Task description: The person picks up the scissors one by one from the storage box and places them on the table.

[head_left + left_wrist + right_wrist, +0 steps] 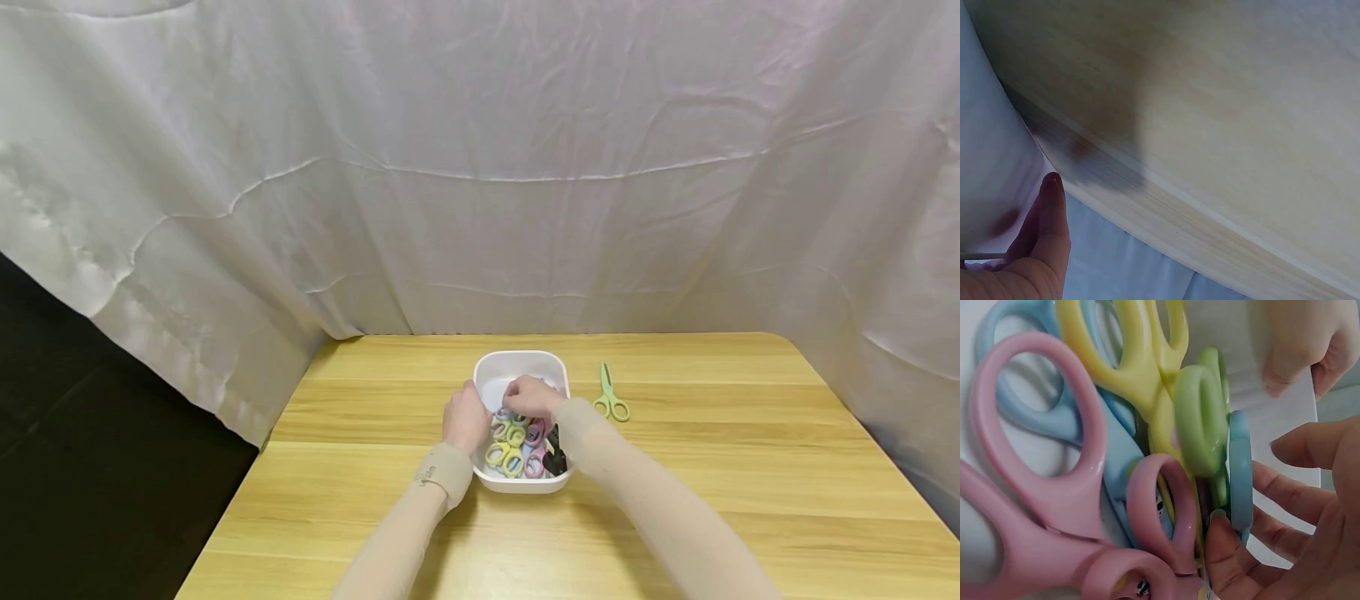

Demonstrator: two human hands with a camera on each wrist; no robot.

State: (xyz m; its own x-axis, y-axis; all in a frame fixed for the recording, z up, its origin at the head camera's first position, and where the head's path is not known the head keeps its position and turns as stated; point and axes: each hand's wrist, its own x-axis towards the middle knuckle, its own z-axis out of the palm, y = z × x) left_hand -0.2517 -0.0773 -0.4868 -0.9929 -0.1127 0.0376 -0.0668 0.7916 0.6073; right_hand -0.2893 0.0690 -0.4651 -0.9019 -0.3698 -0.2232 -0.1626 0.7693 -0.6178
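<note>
A white plastic bin [517, 484] stands on the table, holding several scissors with pastel handles. My left hand [465, 417] grips its left wall, with a finger extended along the outside in the left wrist view. Inside the bin, my right hand [530, 397] has thumb and fingers on either side of the blue handle of a pair of scissors [1242, 475], pinching it; the blades are hidden. Close beside it are green-handled scissors [1188, 412]. Yellow scissors [513, 450] and pink scissors [1029, 562] lie among the others.
On the wooden table [720, 467], to the right of the bin, lies a separate pair of light green scissors [607, 390]. A pale curtain [540, 250] hangs along the table's back edge. A small black device [555, 460] sits at my right wrist, over the bin.
</note>
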